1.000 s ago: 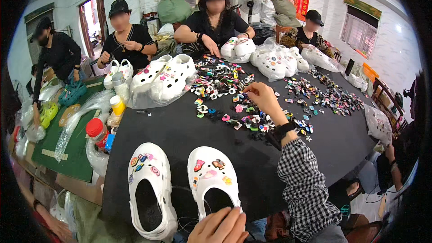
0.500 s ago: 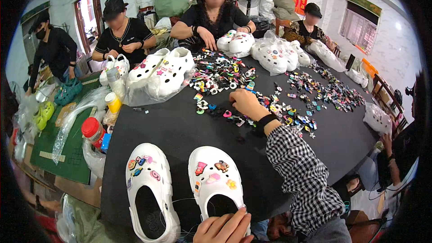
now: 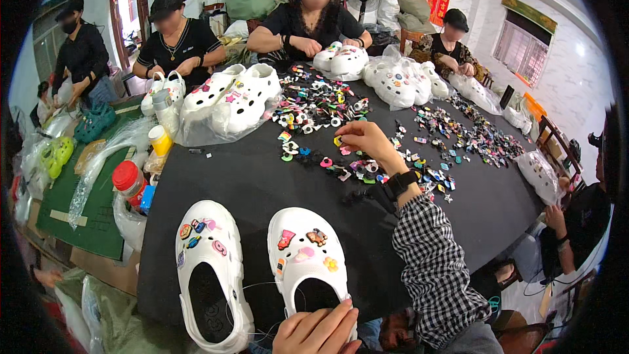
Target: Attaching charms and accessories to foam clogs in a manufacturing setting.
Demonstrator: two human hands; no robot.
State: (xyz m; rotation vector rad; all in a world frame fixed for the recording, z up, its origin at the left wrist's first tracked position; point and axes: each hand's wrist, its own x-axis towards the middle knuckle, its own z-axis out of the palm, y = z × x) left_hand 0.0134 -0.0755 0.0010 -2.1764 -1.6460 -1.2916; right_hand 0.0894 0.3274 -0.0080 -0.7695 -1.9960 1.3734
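Two white clogs lie side by side at the table's near edge, the left clog (image 3: 203, 211) and the right clog (image 3: 298, 223), each with several colourful shoe charms on its top. A thin clear cord runs between them. My left hand (image 3: 318, 329) has its fingers closed over the right clog's side rim near the heel. Over the middle of the table, my right hand (image 3: 368, 143) pinches a small yellow charm (image 3: 337, 140) between thumb and fingertips. Loose charms (image 3: 314, 106) lie heaped just beyond that hand, and more charms (image 3: 472, 132) spread toward the right.
Bagged white clogs (image 3: 242, 115) stand at the far left of the black table (image 3: 262, 170). A red-lidded jar (image 3: 128, 180) and a yellow bottle (image 3: 158, 139) flank the left edge. Other people sit around; one across handles white clogs (image 3: 348, 62). A bagged clog (image 3: 538, 177) is at right.
My right hand has lifted slightly from the charms, a yellow charm now showing in its fingertips. My left hand stays on the right clog. The whole view has shifted a little.
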